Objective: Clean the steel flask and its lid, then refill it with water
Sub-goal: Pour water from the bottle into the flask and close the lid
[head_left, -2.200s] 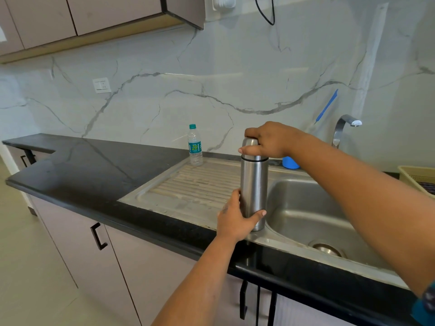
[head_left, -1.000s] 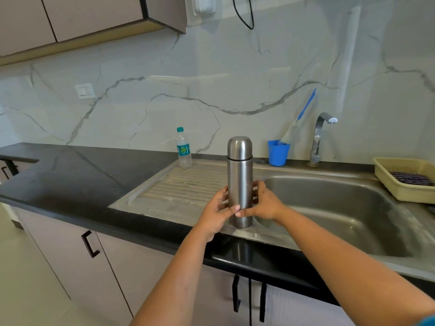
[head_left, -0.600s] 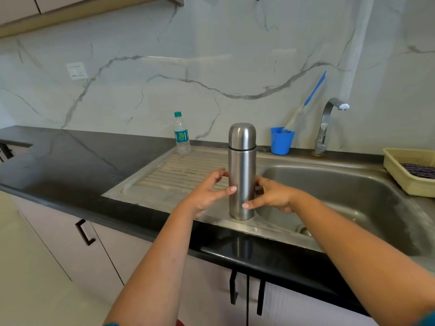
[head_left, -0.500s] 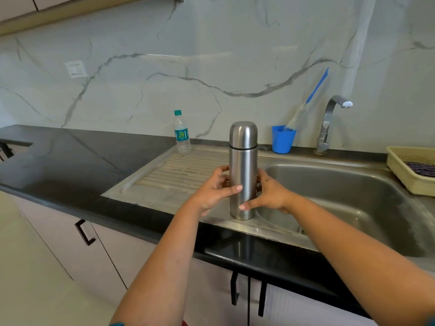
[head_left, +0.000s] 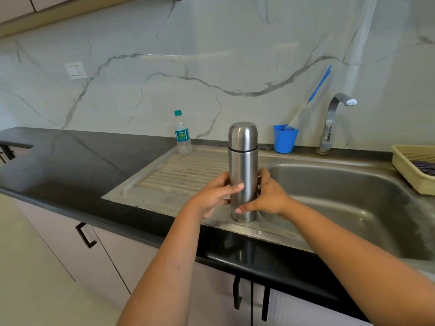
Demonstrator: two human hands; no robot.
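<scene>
The tall brushed-steel flask (head_left: 243, 172) stands upright on the sink's front rim, domed lid (head_left: 243, 136) on. The left hand (head_left: 213, 196) and right hand (head_left: 268, 196) curl round its lower body. Best keep one hand gripping low while the other unscrews the lid.

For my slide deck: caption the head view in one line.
Both hands, left hand and right hand, grip the capped steel flask upright on the sink edge.

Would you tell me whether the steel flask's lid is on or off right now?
On: the domed lid caps the upright steel flask.
</scene>
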